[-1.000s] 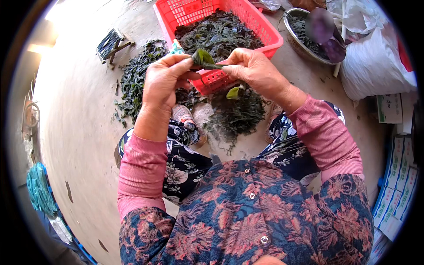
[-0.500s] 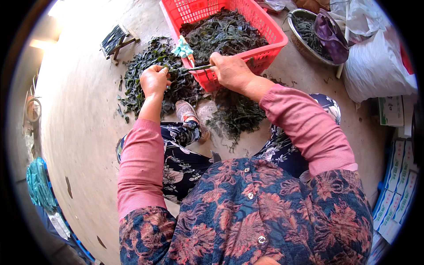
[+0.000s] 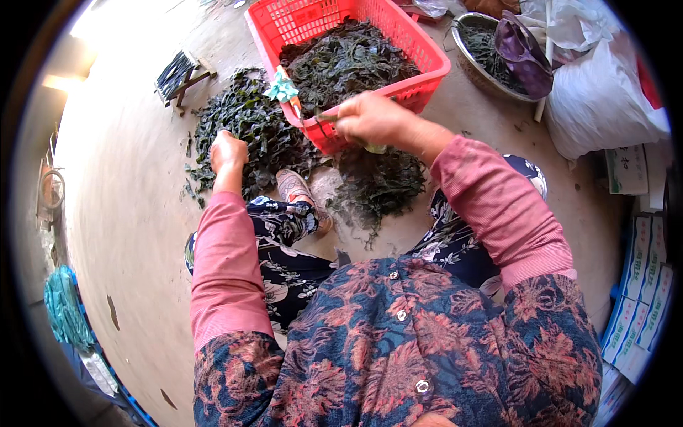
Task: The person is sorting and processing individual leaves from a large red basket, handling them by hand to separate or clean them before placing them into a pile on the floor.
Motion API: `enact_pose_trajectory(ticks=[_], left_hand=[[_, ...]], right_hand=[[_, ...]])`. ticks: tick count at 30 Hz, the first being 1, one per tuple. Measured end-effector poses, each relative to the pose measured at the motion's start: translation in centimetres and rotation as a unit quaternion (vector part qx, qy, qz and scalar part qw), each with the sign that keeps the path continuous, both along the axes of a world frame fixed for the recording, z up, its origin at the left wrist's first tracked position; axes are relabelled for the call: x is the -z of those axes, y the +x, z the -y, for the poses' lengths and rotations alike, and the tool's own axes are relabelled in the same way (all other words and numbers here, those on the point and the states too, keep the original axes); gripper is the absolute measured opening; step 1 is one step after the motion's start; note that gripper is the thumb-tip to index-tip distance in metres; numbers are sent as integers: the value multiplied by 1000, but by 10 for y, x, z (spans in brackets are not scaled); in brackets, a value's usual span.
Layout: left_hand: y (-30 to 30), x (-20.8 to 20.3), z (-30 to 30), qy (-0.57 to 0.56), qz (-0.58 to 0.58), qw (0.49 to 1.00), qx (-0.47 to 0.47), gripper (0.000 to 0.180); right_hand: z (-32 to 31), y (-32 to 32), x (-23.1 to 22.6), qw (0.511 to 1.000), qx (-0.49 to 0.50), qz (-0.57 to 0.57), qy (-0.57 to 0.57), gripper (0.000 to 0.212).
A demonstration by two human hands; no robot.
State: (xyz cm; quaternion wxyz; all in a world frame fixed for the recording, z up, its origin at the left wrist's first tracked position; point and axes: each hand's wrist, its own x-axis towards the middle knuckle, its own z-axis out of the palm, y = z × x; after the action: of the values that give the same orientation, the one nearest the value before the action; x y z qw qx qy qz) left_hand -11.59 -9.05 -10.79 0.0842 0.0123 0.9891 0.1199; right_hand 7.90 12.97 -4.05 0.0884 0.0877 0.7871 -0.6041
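My right hand (image 3: 373, 119), slightly blurred, is closed at the near rim of a red plastic basket (image 3: 427, 70). A thin strip of seaweed (image 3: 326, 118) sticks out of its fingers to the left. Dark green seaweed (image 3: 348, 60) fills much of the basket. My left hand (image 3: 229, 151) is closed over the left seaweed pile (image 3: 260, 117) on the floor; what its curled fingers hold, if anything, is hidden. Below my right hand lies a smaller seaweed heap (image 3: 377, 185). A tool wrapped in light-blue cloth (image 3: 282, 88) is tucked at the basket's left corner.
A folding stool (image 3: 181, 77) stands beyond the left pile. At the far right are a metal basin (image 3: 469, 60) of dark strands, with a purple cloth bag (image 3: 523, 57) on it, a white sack (image 3: 601, 99) and stacked boxes (image 3: 637, 299). My foot (image 3: 293, 186) rests between the piles.
My hands have moved apart, the left one down and to the left. The strip stretched between them before now shows only at my right hand. The whole view has shifted slightly.
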Motion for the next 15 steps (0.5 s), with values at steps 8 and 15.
enact_pose_trajectory(ticks=[8,15], left_hand=[[93,-99,-62,540,212,791,196,39],[140,-107,-80,603,349,651,300,38]], right_hand=[[-8,18,-44,856,77,-63,-507,13],[-11,21,-48,817,150,-156,-534,11]])
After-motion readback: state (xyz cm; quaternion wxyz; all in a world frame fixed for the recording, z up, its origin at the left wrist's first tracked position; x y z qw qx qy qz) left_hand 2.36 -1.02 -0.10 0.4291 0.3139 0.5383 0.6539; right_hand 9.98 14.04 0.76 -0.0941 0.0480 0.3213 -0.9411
